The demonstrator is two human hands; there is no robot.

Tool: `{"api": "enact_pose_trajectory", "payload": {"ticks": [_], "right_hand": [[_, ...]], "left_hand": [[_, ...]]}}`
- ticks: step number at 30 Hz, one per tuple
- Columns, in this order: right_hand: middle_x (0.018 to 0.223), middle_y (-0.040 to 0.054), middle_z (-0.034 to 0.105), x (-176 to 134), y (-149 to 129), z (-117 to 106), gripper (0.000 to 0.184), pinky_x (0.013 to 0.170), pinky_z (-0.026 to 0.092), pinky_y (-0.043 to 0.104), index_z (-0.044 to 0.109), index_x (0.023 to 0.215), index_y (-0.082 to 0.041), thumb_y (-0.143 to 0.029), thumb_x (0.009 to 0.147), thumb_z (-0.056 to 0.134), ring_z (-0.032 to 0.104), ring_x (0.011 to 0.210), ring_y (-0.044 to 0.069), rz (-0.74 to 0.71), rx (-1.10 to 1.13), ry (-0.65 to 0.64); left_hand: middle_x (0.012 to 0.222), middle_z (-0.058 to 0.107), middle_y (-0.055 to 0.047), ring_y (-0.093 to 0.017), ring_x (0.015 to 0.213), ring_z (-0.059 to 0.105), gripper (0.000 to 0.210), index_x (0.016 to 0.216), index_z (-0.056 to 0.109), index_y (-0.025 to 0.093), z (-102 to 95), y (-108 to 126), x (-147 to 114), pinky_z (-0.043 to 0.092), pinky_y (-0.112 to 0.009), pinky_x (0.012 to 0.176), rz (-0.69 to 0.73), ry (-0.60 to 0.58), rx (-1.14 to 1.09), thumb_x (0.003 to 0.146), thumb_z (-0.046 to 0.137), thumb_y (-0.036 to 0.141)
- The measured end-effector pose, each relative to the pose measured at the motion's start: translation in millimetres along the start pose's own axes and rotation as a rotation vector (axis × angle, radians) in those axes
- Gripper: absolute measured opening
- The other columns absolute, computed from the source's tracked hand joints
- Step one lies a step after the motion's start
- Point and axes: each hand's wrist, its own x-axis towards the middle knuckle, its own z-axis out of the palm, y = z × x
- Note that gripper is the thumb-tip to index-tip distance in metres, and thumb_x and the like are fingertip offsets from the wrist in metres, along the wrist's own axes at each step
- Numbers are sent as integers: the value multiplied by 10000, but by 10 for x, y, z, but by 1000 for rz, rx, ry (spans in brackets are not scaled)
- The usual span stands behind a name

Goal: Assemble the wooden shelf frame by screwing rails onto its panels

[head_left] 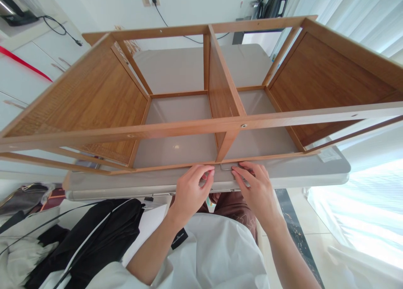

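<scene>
A wooden frame [176, 127] with two side panels and a middle divider stands upright on the grey table. At its front bottom rail, just below the divider post, lies a thin L-shaped hex key [226, 169]. My right hand [256, 182] pinches the key's right end between thumb and fingertips. My left hand [192, 188] is closed beside the post, its fingertips drawn together at the rail. Whatever its fingers may hold is hidden. Screw heads [243, 126] show in the upper front rail.
The grey table [311, 168] runs under the frame, its near edge against me. Black clothing [103, 226] lies at the lower left. A kettle [275, 4] stands behind at the back right. White curtains [362, 188] hang to the right.
</scene>
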Motion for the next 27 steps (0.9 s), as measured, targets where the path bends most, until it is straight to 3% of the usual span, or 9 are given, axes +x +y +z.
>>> {"api": "enact_pose_trajectory", "payload": {"ticks": [8,19,27], "right_hand": [[1082,84,672,42,-87,19,227,881,480,409,724,1171,-238,-287,997,587,577,963,224,12,5,-33],[1017,73,657,122,-200,88,195,840,434,391,741,1046,-237,-230,1010,550,552,977,223,-13,35,-88],[1005,61,664,98,-249,14,187,852,474,408,744,1032,-264,-252,1003,560,574,965,222,22,136,-117]], "left_hand": [[971,752,-15,-115,766,674,143,1047,698,234,12,32,-13,519,-227,701,8,-5,8,975,575,244],[971,744,-2,-112,758,659,148,1064,694,244,-3,41,-43,497,-227,675,-3,-29,16,973,577,245],[971,759,-7,-120,763,673,144,1054,696,244,-12,45,-58,534,-243,723,-4,-55,-14,979,573,255]]}}
